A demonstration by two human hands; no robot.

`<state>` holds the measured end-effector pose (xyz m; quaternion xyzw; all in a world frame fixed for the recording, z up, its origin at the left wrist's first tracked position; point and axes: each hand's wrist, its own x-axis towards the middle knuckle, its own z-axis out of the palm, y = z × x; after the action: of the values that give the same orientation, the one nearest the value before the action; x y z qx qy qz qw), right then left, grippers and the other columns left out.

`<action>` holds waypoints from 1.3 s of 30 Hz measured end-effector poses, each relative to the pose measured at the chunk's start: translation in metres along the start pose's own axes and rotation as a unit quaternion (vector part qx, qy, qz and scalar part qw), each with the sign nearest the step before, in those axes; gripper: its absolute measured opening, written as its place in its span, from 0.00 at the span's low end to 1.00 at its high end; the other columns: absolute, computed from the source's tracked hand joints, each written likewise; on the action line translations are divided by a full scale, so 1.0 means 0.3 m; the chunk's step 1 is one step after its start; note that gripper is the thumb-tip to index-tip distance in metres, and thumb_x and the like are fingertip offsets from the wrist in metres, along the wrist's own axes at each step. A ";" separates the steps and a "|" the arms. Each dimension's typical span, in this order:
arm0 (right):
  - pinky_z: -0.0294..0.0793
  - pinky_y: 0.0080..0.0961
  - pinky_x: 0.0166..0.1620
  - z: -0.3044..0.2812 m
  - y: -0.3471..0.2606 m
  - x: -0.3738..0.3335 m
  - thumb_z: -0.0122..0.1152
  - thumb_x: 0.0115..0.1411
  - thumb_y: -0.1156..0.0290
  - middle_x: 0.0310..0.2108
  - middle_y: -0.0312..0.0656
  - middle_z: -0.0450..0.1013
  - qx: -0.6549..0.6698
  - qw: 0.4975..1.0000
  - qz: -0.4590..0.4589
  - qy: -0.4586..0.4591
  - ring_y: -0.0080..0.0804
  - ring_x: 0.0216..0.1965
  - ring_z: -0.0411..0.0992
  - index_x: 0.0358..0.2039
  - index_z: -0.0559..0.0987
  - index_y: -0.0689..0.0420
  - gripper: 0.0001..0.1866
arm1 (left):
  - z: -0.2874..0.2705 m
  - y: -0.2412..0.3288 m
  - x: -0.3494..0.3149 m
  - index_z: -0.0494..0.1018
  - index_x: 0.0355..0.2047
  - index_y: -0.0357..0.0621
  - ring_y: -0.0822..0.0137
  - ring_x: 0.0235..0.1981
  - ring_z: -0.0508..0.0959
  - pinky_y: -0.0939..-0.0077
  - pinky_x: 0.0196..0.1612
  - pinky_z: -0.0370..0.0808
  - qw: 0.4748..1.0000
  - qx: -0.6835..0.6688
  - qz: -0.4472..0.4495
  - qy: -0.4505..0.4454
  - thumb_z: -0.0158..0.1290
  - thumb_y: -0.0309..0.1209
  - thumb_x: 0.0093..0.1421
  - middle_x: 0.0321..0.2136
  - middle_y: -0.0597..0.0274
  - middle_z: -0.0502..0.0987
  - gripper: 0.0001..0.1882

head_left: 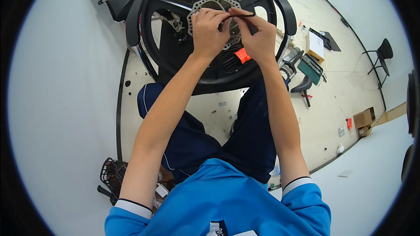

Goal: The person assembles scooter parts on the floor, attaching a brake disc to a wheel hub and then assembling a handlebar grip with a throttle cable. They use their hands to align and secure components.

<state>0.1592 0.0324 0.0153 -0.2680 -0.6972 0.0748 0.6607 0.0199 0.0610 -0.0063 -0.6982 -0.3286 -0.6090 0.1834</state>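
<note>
A black spoked wheel (199, 81) lies flat across a chair in front of me, with a silver perforated brake disc (211, 1) at its middle. Over the disc, my right hand (259, 39) pinches a dark hex key (247, 15) between thumb and fingers. My left hand (209, 32) is beside it, its fingers curled in against the thumb above the disc. The left fingertips meet the key's inner end, and what they grip is hidden. An orange piece with dark tools (243, 55) sits at the wheel's near side, below my right hand.
Black armrests (283, 6) flank the wheel. On the floor to the right are a bicycle saddle (302, 85), a green tool case (309, 69) and a white-topped box (316, 46). A chair (384, 54) and cardboard (364, 118) stand farther right. A black basket (113, 174) is at lower left.
</note>
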 end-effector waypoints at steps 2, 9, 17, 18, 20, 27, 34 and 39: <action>0.78 0.23 0.39 -0.003 0.010 -0.006 0.62 0.56 0.80 0.33 0.47 0.82 -0.014 1.000 0.010 -0.001 0.32 0.35 0.82 0.41 0.84 0.60 0.11 | 0.001 0.007 -0.002 0.81 0.31 0.45 0.63 0.38 0.76 0.68 0.44 0.66 1.000 0.008 -0.002 0.000 0.64 0.26 0.48 0.31 0.68 0.81 0.08; 0.77 0.20 0.35 0.007 0.001 -0.011 0.62 0.57 0.79 0.28 0.44 0.81 -0.006 0.999 0.019 0.026 0.27 0.31 0.82 0.38 0.84 0.61 0.08 | -0.015 -0.008 -0.001 0.81 0.31 0.42 0.60 0.38 0.75 0.65 0.43 0.69 1.000 -0.007 0.001 -0.008 0.63 0.25 0.48 0.33 0.63 0.77 0.08; 0.77 0.21 0.34 -0.014 -0.025 0.015 0.60 0.57 0.82 0.30 0.45 0.81 -0.046 0.997 -0.010 -0.058 0.35 0.30 0.82 0.39 0.82 0.61 0.09 | -0.041 -0.021 0.023 0.80 0.29 0.42 0.62 0.35 0.74 0.66 0.40 0.69 0.996 0.044 0.068 -0.043 0.62 0.27 0.49 0.30 0.65 0.75 0.06; 0.78 0.21 0.34 -0.017 -0.030 0.018 0.60 0.57 0.82 0.31 0.45 0.81 -0.063 0.996 -0.014 -0.069 0.36 0.31 0.82 0.39 0.82 0.61 0.09 | -0.039 -0.020 0.022 0.80 0.29 0.42 0.62 0.35 0.74 0.67 0.40 0.69 0.996 0.044 0.064 -0.041 0.62 0.27 0.49 0.30 0.66 0.75 0.06; 0.77 0.20 0.35 -0.019 -0.022 0.026 0.60 0.58 0.82 0.31 0.45 0.81 -0.061 0.996 -0.015 -0.060 0.35 0.31 0.82 0.39 0.82 0.61 0.09 | -0.034 -0.017 0.019 0.80 0.29 0.42 0.63 0.36 0.74 0.67 0.40 0.68 0.997 0.044 0.057 -0.036 0.62 0.28 0.50 0.30 0.66 0.75 0.06; 0.78 0.20 0.36 -0.026 -0.001 0.029 0.64 0.57 0.78 0.29 0.46 0.81 -0.027 0.999 0.017 -0.034 0.31 0.32 0.82 0.36 0.82 0.63 0.06 | -0.027 -0.018 0.024 0.81 0.32 0.42 0.61 0.36 0.75 0.66 0.39 0.68 0.997 0.040 0.047 -0.054 0.64 0.27 0.48 0.33 0.64 0.76 0.09; 0.77 0.21 0.35 -0.002 -0.004 0.036 0.67 0.55 0.74 0.27 0.44 0.81 -0.102 0.995 -0.010 -0.006 0.33 0.30 0.81 0.29 0.80 0.63 0.06 | -0.017 -0.021 0.020 0.81 0.30 0.43 0.61 0.37 0.76 0.66 0.40 0.68 0.999 -0.006 0.023 -0.025 0.64 0.26 0.49 0.32 0.64 0.78 0.07; 0.78 0.21 0.40 0.005 -0.031 0.047 0.64 0.57 0.76 0.29 0.45 0.81 -0.068 0.998 0.001 0.003 0.33 0.33 0.82 0.37 0.81 0.64 0.07 | -0.014 0.005 0.020 0.80 0.29 0.43 0.60 0.37 0.76 0.65 0.40 0.67 0.999 0.021 -0.007 -0.040 0.63 0.25 0.49 0.31 0.65 0.79 0.06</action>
<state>0.1554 0.0317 0.0317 -0.3131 -0.6984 0.0269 0.6430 0.0181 0.0585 0.0007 -0.7154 -0.3531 -0.5751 0.1807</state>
